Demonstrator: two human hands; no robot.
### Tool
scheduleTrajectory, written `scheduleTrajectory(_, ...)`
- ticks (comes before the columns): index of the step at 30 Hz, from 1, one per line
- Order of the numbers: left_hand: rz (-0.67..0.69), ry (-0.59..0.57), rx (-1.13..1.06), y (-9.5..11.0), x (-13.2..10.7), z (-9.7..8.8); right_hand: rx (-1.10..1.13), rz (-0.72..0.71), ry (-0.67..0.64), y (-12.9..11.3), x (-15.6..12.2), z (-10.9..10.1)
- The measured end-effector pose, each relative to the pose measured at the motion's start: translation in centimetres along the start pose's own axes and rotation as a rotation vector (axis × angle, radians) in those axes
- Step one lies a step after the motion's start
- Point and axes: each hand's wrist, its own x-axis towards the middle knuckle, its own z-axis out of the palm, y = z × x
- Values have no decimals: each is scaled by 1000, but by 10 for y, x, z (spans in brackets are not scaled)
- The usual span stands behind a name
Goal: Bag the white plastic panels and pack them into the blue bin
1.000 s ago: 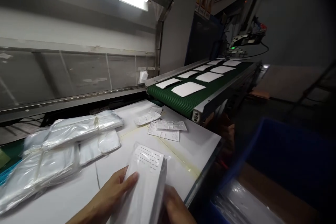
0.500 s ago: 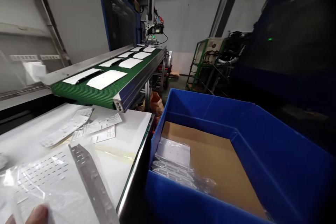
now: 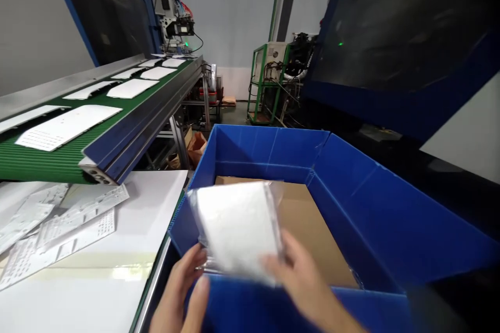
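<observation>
i log one plastic-wrapped white pack (image 3: 236,231), held between left hand (image 3: 182,289) and right hand (image 3: 300,281), fingers spread, above the blue corrugated bin (image 3: 265,153). cardboard (image 3: 312,229) lines its floor.

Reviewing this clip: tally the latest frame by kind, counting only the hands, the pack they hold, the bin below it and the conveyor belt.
Bare hands, left hand and right hand: 2
White pack in clear plastic wrap: 1
Blue corrugated plastic bin: 1
Green ribbed conveyor belt: 1
Total: 5
</observation>
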Motion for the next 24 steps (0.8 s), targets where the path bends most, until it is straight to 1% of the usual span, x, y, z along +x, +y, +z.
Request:
scheduleTrajectory(1, 99, 8, 113, 3, 22, 21, -214, -67, 99, 2, 23, -23)
scheduleTrajectory(2, 208, -44, 291, 5, 47, 42, -460, -108, 175, 7, 48, -43)
scheduleTrajectory(3, 310, -80, 510, 5, 74, 62, -561, -102, 206, 13, 73, -60)
scheduleTrajectory(5, 343, -117, 614, -2, 131, 96, -699, -68, 220, 32, 118, -83)
scheduleTrajectory(6, 339, -127, 658, -7, 157, 109, -754, -45, 209, 43, 137, -89)
scheduleTrajectory(8, 331, -143, 745, -23, 200, 127, -852, 6, 170, 68, 168, -93)
scheduleTrajectory(10, 333, -170, 823, -43, 227, 135, -921, 54, 117, 92, 190, -89)
scheduleTrajectory(13, 339, -222, 909, -71, 246, 135, -967, 98, 19, 121, 209, -79)
scheduleTrajectory(16, 323, -248, 958, -89, 255, 134, -964, 86, -109, 138, 219, -73)
scheduleTrajectory(20, 334, -235, 979, -95, 264, 137, -900, 32, -272, 147, 222, -82)
scheduleTrajectory(24, 330, -258, 1008, -91, 267, 136, -813, 37, -357, 147, 211, -94)
